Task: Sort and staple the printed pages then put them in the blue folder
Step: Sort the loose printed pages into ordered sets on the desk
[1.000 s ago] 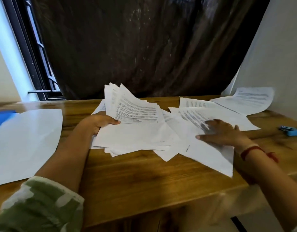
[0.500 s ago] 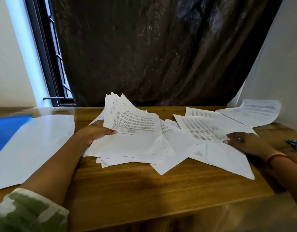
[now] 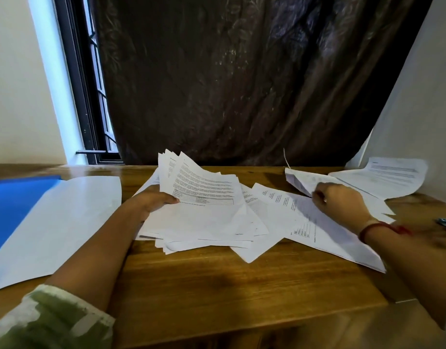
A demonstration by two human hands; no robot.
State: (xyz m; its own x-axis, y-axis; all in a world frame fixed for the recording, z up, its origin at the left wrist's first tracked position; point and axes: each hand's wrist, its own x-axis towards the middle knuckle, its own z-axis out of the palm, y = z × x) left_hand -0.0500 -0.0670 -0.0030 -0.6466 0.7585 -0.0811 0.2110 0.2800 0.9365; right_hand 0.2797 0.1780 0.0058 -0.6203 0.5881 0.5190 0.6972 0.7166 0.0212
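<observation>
Head view: fanned stack [image 3: 204, 190] is gripped by left hand [image 3: 154, 201] at table [image 3: 216, 285] centre, one loose sheet [image 3: 301, 181] pinched in curled right hand [image 3: 340, 201]; its page number is best read before insertion, blue folder [image 3: 13, 205] lying far left.

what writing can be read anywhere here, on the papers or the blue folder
None can be quoted.
Too blurred: print and a ruled table on the fanned white printed pages in the left hand.
Too blurred: the curled white sheet held by the right hand.
Too small: the loose white pages on the wooden table.
No writing shows: the blue folder.
</observation>
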